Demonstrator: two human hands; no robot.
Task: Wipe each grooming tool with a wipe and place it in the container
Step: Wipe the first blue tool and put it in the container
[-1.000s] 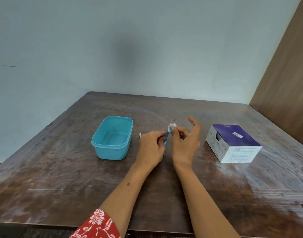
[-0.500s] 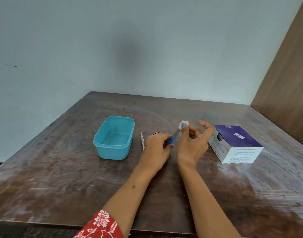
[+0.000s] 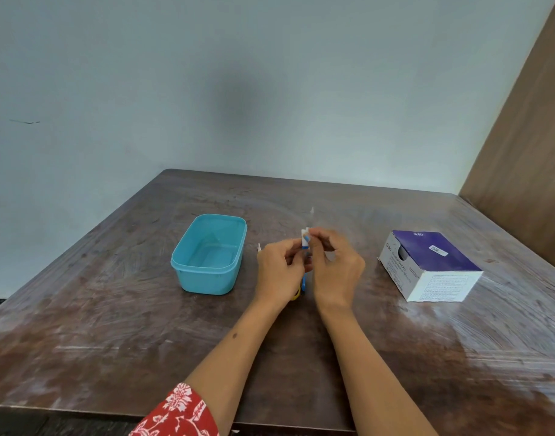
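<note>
Teal container (image 3: 208,256) sits empty on tabletop (image 3: 112,325). Left hand (image 3: 277,272) pinches blue-handled grooming tool (image 3: 305,283); right hand (image 3: 336,272) pinches white wipe (image 3: 304,236) around tool's upper end, just right of container. Purple-white box (image 3: 430,265) far right.

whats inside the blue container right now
Nothing can be seen inside the blue container: its bare floor shows. Only the strip just behind its near wall is covered.
</note>
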